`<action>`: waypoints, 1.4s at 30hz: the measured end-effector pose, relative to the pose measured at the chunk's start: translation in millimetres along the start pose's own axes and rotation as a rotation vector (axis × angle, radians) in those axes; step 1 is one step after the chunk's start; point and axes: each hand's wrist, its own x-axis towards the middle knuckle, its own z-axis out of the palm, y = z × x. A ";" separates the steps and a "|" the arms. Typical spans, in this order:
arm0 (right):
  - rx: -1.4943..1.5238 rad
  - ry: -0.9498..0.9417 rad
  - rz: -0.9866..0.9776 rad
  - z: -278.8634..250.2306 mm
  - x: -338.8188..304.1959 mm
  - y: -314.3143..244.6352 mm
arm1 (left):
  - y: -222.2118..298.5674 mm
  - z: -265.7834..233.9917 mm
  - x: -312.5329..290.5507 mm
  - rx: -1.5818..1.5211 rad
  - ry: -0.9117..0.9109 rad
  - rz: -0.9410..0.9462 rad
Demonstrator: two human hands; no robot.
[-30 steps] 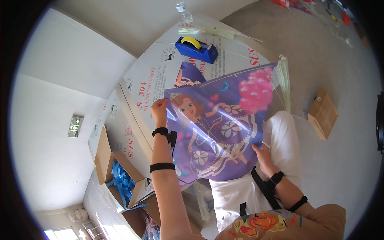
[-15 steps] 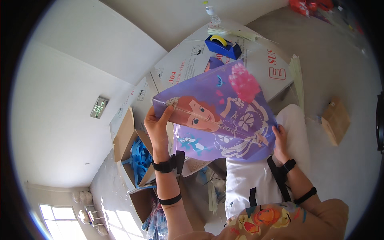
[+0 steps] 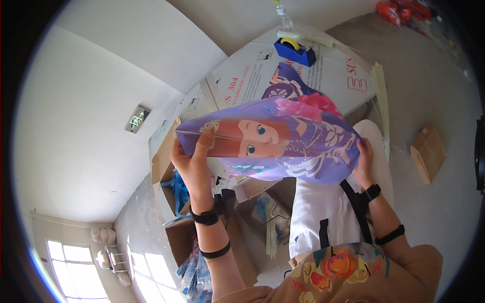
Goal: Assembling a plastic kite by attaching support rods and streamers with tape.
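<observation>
Over the white trousers, the left hand pinches one end of a purple printed sheet, with its thumb on top. The right hand grips the other end. Both hands are closed on the sheet, and it hangs between them. It shows a cartoon figure with a crown. A thin line runs along it, but I cannot tell if that is a crease or a stick.

So far, the sheet is up and held at both ends. It is bent, not laid flat, so it looks only partly done. How much is left, I cannot tell.

Just past it, a second purple sheet lies on the worktop, partly hidden. Farther back sit a blue tape dispenser with a yellow tape roll, some pale strips and a clear bottle.

To the left, an open cardboard box has blue straps in it. To the right, a brown box sits on the floor.
</observation>
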 end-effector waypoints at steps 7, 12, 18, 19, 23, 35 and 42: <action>0.006 -0.029 0.015 1.4 2.4 3.2 | 12.3 -5.0 2.0 0.079 0.020 0.065; -0.018 -0.101 0.055 7.4 -2.5 -5.2 | 17.1 -12.8 6.7 0.114 0.065 0.031; 0.076 -0.176 0.113 0.4 0.4 -18.4 | 9.7 -32.7 25.9 0.093 -0.026 0.029; 0.076 -0.165 0.111 0.0 0.9 -18.7 | 9.4 -32.7 27.8 0.089 -0.032 0.022; 0.056 -0.257 0.136 7.7 -4.4 -32.0 | 10.9 -44.4 43.7 0.074 -0.068 -0.026; -0.407 -0.494 0.333 16.1 -8.7 -5.9 | 80.3 51.5 75.8 0.267 -0.364 0.262; -0.623 -0.256 -0.110 9.3 -7.5 9.6 | 106.0 94.4 56.8 0.255 -0.416 0.553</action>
